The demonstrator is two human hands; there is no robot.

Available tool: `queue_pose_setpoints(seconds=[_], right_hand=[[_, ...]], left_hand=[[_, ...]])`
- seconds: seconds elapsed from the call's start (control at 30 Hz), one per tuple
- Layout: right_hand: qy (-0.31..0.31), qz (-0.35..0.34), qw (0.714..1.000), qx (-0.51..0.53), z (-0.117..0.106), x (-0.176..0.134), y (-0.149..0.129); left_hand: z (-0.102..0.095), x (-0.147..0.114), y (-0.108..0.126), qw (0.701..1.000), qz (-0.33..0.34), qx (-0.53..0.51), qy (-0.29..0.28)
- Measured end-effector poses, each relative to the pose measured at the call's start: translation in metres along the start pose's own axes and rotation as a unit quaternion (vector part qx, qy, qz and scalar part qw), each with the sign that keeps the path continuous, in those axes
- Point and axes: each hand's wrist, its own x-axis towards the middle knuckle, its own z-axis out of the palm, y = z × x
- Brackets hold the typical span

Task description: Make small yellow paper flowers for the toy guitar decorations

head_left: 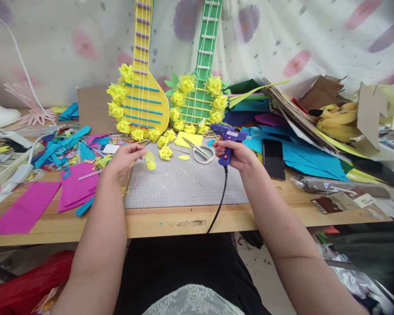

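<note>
Between the fingertips of my left hand [126,158] is a small yellow paper petal [150,160], raised over the left part of the grey cutting mat [184,186]. My right hand [238,154] is wrapped round a blue glue gun [228,134], its nozzle turned to the left and its black cord hanging over the table edge. On the mat between both hands lie white-handled scissors [202,153], a loose yellow petal [183,157], a yellow paper flower [166,153] and a yellow sheet [193,139].
Behind the mat stand a yellow paper instrument [147,103] and a green one [200,98], both trimmed with yellow flowers. Magenta sheets [26,208] and paper scraps [61,148] cover the left side. A phone [273,158], blue sheets [308,153] and cardboard [292,113] lie on the right.
</note>
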Motion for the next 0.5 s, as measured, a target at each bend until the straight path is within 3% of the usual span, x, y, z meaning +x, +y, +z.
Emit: queue_pose_setpoints(seconds=[0.07, 0.17, 0.27, 0.37, 0.5], right_hand=[[-0.012, -0.001, 1.0, 0.005, 0.007, 0.005, 0.0], [0.001, -0.019, 1.0, -0.007, 0.017, 0.015, 0.005], [0.033, -0.064, 0.997, 0.012, 0.026, 0.024, 0.017], [0.041, -0.066, 0.997, 0.026, 0.037, 0.029, 0.034], [0.032, -0.059, 0.995, -0.079, 0.048, 0.024, 0.055]], left_hand=[[-0.003, -0.003, 0.005, 0.998, -0.007, -0.062, -0.032], [-0.004, -0.006, 0.008, 0.996, -0.039, -0.073, -0.044], [0.005, -0.004, 0.011, 0.995, -0.059, -0.075, 0.015], [0.025, -0.001, 0.016, 0.986, -0.062, -0.13, 0.082], [0.056, 0.0, 0.023, 0.97, -0.076, -0.192, 0.126]])
